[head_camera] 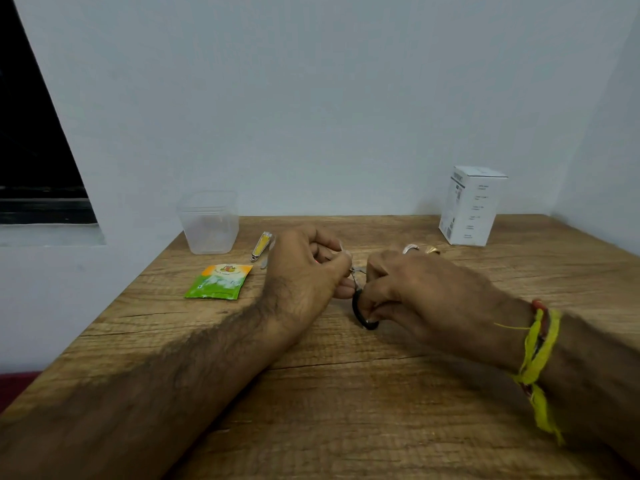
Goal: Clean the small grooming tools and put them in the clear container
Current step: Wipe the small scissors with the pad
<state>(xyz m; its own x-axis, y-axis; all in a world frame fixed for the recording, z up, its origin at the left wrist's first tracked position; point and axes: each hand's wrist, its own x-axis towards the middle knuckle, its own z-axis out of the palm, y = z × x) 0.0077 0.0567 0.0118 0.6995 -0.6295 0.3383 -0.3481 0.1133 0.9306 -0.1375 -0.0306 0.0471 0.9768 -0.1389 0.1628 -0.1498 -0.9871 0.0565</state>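
While both hands meet at centre frame over the wooden counter, worth noting how little of the tool shows: small scissors with a black finger loop, held between them just above the wood. Right hand curled round the loop end, grip clamped on the handle; left hand pinching something pale and thin at the blade end, probably a wipe, though too small to tell for certain. Off to the left of the hands, a yellow nail clipper lying flat with a second slim metal piece just beside it, partly hidden by the left hand. Further up and left, the clear container standing upright near the counter's back corner, apparently with nothing in it yet. Below that, a green and orange sachet. Upper right, a white box close to the wall; two small metal items behind the right hand, unclear what. Main risks from here, as a judgement: fingertips slipping onto the blade edges during wiping, since the pinch sits right at the metal; the scissors twisting out of a light hold; and the lightweight container tipping off the corner if nudged during the drop.
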